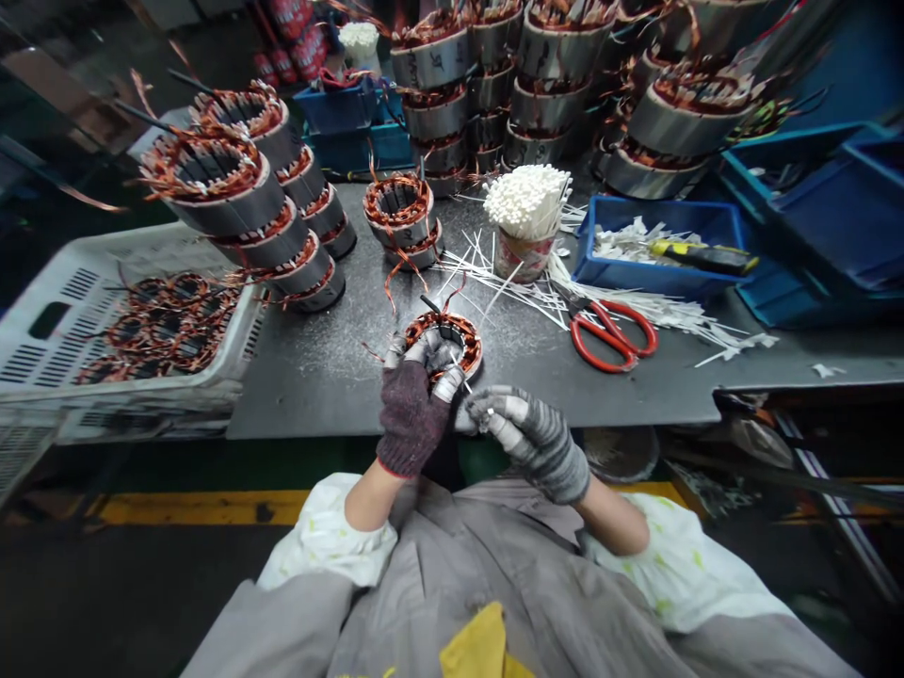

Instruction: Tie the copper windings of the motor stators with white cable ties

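Observation:
Near the front edge of the bench, a motor stator (472, 341) with copper windings lies tilted, loose copper leads and a black sleeve sticking up behind it. My left hand (415, 410), in a dark maroon glove with taped fingertips, is closed around its near left side, fingers reaching over the ring. From the stator's near edge a thin white cable tie (467, 385) runs toward my right hand (540, 443). That hand wears a grey striped glove, and its taped thumb and fingers are pinched on the tie. The fingers partly hide the tie's end.
Red-handled cutters (613, 337) and loose white ties lie to the right, beside a cup of ties (526, 247). A blue bin (656, 268) holds white scraps and a yellow-black knife. Stacked stators (240, 217) stand left and behind. A white crate (56, 330) holds copper windings.

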`<action>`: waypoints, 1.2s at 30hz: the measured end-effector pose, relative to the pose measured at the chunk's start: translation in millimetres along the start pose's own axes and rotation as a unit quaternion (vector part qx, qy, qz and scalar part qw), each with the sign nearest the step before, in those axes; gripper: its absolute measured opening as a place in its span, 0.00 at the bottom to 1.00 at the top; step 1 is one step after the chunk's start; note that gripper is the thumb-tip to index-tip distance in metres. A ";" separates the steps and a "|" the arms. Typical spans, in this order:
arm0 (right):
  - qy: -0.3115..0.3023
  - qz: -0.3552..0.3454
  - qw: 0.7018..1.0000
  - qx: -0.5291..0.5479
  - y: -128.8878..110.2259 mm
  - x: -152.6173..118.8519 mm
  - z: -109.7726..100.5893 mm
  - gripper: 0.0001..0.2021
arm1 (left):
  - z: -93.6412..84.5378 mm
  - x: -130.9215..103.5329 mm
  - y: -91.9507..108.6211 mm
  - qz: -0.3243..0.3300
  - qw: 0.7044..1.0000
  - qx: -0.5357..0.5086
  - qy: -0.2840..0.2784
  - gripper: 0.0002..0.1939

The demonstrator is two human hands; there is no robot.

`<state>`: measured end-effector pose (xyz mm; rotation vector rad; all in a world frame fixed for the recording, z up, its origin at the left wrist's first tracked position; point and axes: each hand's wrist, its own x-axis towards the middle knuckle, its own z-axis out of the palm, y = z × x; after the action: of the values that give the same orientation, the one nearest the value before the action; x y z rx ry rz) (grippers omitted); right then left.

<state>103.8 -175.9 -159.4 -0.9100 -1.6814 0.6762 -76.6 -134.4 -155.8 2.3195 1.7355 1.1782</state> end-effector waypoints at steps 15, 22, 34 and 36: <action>0.037 0.110 0.990 0.077 11.2 4.4 12.7 0.08 | 0.5 2.8 8.5 0.009 0.999 -0.019 0.028 0.18; 0.064 0.292 0.930 0.214 7.0 25.0 11.2 0.12 | -4.6 7.8 9.0 0.089 0.993 -0.080 0.004 0.09; 0.049 0.223 0.968 0.104 14.5 31.7 7.0 0.07 | -7.0 5.5 5.3 0.103 0.992 -0.066 -0.043 0.12; 0.043 0.212 0.972 0.090 15.3 32.4 6.6 0.06 | -7.1 5.5 5.4 0.107 0.991 -0.064 -0.046 0.12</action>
<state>96.1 -140.4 -156.5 -1.1622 -1.3322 1.0414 -75.7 -134.7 -145.4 2.4868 1.3657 1.1510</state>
